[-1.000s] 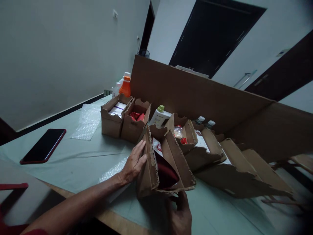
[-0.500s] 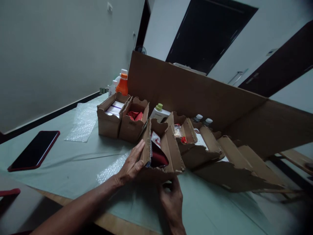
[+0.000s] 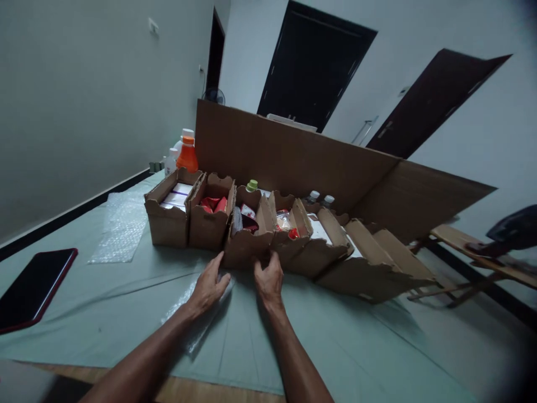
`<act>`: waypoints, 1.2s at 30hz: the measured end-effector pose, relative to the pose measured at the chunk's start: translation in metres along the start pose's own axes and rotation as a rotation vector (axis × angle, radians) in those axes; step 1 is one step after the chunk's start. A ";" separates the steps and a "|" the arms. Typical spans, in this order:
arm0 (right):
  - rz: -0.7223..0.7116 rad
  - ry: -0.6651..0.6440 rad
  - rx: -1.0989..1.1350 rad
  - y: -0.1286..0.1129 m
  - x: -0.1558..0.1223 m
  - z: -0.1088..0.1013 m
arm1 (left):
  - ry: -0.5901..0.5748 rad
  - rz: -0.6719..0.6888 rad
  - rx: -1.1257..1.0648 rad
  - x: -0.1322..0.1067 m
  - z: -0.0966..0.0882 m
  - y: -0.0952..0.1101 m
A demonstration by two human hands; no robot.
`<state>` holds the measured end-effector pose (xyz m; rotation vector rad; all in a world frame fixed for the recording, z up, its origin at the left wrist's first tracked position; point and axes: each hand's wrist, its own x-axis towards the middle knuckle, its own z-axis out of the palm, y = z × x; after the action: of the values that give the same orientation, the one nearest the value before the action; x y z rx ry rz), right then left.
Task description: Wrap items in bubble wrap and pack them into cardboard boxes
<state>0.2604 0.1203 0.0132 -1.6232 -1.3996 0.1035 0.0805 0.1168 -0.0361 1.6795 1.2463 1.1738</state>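
A small open cardboard box (image 3: 247,246) with red and white packets inside stands upright in a row of similar boxes on the green table cover (image 3: 335,347). My left hand (image 3: 208,285) rests open on a sheet of bubble wrap (image 3: 197,319), its fingertips at the box's lower left corner. My right hand (image 3: 268,278) lies against the box's front base, fingers spread. Neither hand holds anything.
Left of it stand two boxes (image 3: 168,215) with white cartons and red packets (image 3: 212,204). Flattened cardboard boxes (image 3: 369,268) trail to the right. A tall cardboard sheet (image 3: 293,154) stands behind, with bottles (image 3: 187,154) at its left end. A phone (image 3: 31,288) and more bubble wrap (image 3: 121,229) lie left.
The box was tilted up in both hands; it now stands upright in the row. Both hands have let go and dropped to its base. The view shifted right.
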 end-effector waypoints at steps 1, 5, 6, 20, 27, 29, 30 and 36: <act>-0.016 0.001 0.008 -0.001 -0.004 -0.002 | 0.004 0.002 0.020 0.000 0.002 -0.003; -0.192 -0.130 0.063 -0.010 -0.024 -0.010 | 0.037 0.037 0.069 0.000 0.009 -0.010; -0.241 -0.181 0.066 -0.013 -0.026 -0.010 | 0.051 0.047 0.082 -0.001 0.011 -0.011; -0.271 -0.360 -0.003 0.004 -0.007 0.016 | 0.080 0.030 0.189 -0.001 0.005 -0.006; -0.247 -0.411 -0.109 0.040 -0.047 -0.004 | 0.036 0.080 0.429 -0.001 -0.005 0.005; -0.258 -0.421 -0.124 0.041 -0.053 -0.004 | 0.002 0.078 0.489 -0.005 -0.007 0.010; -0.263 -0.422 -0.128 0.040 -0.054 -0.004 | -0.028 0.079 0.528 -0.007 -0.007 0.013; -0.289 -0.406 -0.146 0.040 -0.053 -0.002 | -0.100 0.056 0.610 -0.013 0.000 0.026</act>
<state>0.2726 0.0813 -0.0387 -1.5525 -1.9804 0.1713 0.0870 0.0972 -0.0152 2.1873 1.6047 0.7617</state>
